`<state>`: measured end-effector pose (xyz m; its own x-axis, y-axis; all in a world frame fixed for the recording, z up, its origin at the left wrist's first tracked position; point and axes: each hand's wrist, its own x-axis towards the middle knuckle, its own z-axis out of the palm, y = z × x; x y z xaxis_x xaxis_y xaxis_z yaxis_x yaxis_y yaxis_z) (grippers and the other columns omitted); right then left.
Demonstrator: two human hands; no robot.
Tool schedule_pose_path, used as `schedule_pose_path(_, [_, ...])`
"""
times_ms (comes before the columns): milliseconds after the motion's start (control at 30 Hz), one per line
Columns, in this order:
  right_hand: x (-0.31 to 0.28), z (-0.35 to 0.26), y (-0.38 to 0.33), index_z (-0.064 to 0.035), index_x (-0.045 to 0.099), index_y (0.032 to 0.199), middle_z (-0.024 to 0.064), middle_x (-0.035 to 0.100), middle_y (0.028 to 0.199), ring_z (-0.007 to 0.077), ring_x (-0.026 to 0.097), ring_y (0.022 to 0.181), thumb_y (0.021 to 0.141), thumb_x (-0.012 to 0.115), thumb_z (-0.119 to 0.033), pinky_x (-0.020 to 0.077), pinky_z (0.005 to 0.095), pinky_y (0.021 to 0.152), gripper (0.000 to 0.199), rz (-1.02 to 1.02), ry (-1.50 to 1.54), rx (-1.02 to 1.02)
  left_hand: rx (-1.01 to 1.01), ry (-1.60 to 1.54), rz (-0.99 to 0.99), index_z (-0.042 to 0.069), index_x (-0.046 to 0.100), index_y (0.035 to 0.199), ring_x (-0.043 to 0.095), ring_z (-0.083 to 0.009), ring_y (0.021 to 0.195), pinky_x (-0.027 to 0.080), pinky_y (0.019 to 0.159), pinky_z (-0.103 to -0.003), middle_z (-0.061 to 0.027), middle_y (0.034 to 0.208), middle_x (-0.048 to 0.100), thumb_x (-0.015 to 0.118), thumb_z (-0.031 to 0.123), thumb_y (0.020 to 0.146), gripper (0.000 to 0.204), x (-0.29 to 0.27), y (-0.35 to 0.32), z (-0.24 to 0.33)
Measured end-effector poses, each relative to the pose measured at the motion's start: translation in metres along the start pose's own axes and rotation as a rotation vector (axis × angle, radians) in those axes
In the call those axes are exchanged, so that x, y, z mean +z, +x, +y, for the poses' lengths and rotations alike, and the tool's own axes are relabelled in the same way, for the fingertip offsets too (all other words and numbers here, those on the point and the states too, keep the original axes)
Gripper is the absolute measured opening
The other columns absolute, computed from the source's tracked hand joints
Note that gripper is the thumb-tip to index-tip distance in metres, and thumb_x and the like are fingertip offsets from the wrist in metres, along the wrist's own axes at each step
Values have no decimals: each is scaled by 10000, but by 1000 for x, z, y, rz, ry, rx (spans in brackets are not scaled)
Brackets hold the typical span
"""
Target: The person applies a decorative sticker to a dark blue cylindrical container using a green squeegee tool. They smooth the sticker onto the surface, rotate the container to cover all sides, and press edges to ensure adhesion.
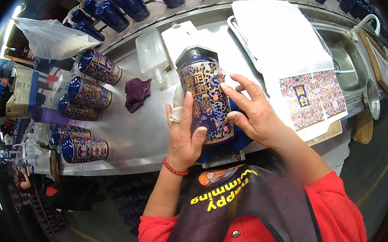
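Blue flowery bottle point(211, 105) sits between left hand point(181, 131), fingers a little apart at its side, and right hand point(254, 113), fingers spread and touching it, purple cloth point(137, 94) left of the bottle, flowery paper point(291, 98) right of the bottle

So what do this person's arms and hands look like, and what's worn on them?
Red sleeves with a small dotted texture end partway along the arms. The left hand has a red beaded bracelet at the wrist and a pale greyish wrap on one finger. The right hand shows no glove or bracelet.
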<state>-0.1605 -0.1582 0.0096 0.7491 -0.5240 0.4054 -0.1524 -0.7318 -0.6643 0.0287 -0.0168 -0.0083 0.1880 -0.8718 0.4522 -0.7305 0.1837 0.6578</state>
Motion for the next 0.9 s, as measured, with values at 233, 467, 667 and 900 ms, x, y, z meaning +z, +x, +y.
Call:
schedule_pose_path(233, [-3,-5,9,-65,549,1451,252,467,1471,468,510,1274,926,733,-241,458,486,1065,583,-1,11,12,-4,25,-11,-35,318,1585,435,-404,1448,78,1235,-599,-243,1562,454,484,502,1052,775,1,-2,-2])
schedule_pose_path(467, [-15,6,27,-46,580,1412,242,474,1449,413,552,1194,967,702,-284,478,468,1021,519,72,-33,-16,11,11,61,-36,429,1531,458,-397,1427,151,1227,-566,-244,1518,504,483,464,1064,686,-10,17,0])
schedule_pose_path(667, [-3,14,43,-21,525,1463,254,465,1449,399,563,1170,989,673,-315,477,454,1027,577,-2,39,33,49,123,109,-57,512,1464,547,-421,1309,270,1186,-531,-251,1407,590,555,410,1050,625,-10,55,-10])
schedule_pose_path(900, [1,24,43,-33,472,1510,260,468,1433,404,546,1218,972,696,-304,462,461,1045,643,-43,136,54,32,81,119,-54,497,1479,543,-421,1304,280,1187,-537,-250,1393,591,573,407,1042,640,-7,54,-11])
